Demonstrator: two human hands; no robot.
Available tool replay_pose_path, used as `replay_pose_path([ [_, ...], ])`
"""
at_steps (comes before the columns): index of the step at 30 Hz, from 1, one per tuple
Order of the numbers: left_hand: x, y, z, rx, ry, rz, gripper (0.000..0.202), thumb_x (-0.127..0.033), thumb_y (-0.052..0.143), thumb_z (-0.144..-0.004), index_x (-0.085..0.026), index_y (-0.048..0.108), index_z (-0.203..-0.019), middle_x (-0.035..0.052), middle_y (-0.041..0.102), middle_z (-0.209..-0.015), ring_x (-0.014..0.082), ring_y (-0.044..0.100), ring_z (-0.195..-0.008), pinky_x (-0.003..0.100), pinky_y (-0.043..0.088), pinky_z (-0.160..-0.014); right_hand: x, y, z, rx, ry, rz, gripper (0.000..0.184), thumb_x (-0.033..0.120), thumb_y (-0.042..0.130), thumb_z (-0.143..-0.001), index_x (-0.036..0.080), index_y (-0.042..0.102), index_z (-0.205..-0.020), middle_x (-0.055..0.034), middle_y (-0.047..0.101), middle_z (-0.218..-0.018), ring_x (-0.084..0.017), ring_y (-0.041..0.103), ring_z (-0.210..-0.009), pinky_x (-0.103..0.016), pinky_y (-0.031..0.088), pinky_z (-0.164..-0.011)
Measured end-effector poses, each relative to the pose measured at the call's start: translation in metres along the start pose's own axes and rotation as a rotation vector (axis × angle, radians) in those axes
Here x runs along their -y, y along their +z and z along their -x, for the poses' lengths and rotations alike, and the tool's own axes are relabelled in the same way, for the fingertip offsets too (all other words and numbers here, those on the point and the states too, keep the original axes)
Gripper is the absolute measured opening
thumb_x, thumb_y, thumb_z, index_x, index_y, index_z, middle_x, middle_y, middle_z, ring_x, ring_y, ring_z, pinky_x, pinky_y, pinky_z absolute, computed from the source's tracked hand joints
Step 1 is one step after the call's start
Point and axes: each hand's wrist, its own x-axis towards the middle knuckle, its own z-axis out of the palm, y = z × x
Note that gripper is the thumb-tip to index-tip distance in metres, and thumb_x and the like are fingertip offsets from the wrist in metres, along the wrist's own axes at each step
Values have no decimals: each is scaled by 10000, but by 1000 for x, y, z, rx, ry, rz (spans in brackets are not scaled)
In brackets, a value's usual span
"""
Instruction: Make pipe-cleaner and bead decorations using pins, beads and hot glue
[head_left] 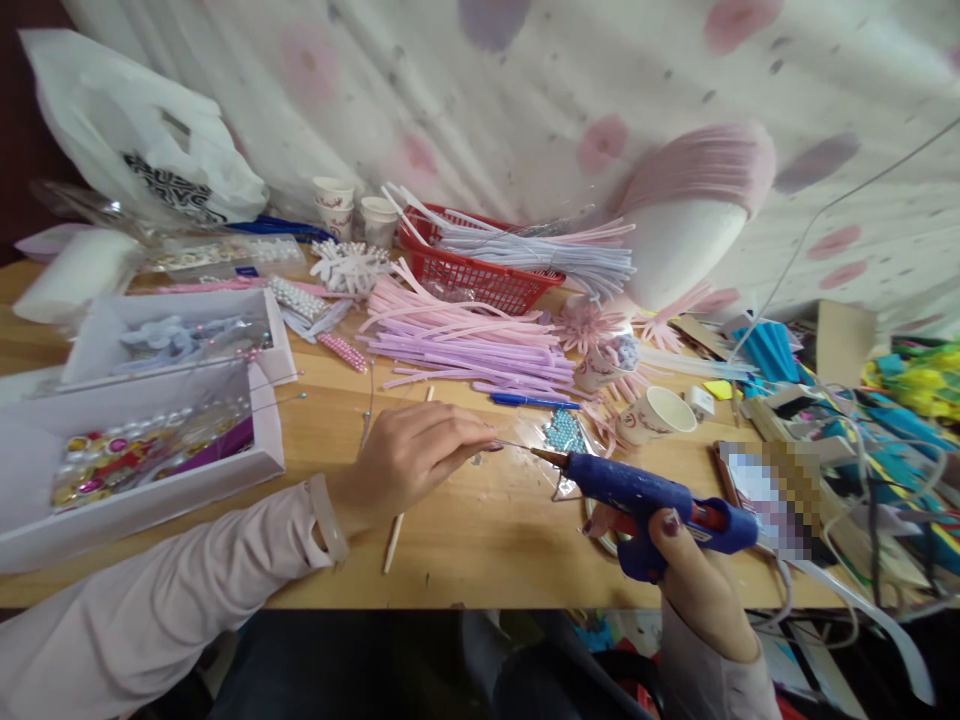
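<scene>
My right hand (pixel 690 570) is wrapped round the handle of a blue glue gun (pixel 630 490), whose nozzle points left. My left hand (pixel 420 455) is closed in a pinch on a thin wire (pixel 514 444). The far end of that wire meets the glue gun's tip, or lies very close to it; I cannot tell which. Just beyond the nozzle, small turquoise beads (pixel 564 430) lie on a clear plastic bag. Under my left wrist a thin wooden stick (pixel 394 540) rests on the table.
White boxes of beads and trinkets (pixel 150 470) stand on the left. Pink and purple pipe cleaners (pixel 472 350) lie ahead, before a red basket (pixel 480 280). A paper cup (pixel 656 415), a phone (pixel 765 490) and cables are on the right. A white head form (pixel 686 250) stands behind.
</scene>
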Motion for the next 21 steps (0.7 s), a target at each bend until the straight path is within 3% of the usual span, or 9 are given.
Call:
replay_pose_path([
  [11,-1,1,-1,-2,3,-35,76,-202,606,-897,-149,655,-920,48,749,-832,124,696,-766,218,526,-692,-7,0,0,17,-33,-29,573,662,457,-850,179,695,-652,-77,637,-642,-157,510,-528,-243,312,-369],
  [16,-1,0,0,9,-2,-33,74,-196,593,-904,-155,651,-927,45,750,-835,123,696,-767,219,527,-688,-12,-2,-1,24,-71,-24,575,660,429,-865,184,686,-669,-67,636,-641,-169,533,-543,-277,436,-491],
  [21,-1,0,1,22,-1,-13,77,-188,589,-906,-158,647,-946,45,751,-856,122,696,-784,221,530,-704,-18,-6,-1,63,-68,-24,559,665,423,-864,187,696,-767,-73,660,-688,-214,611,-643,-290,480,-542],
])
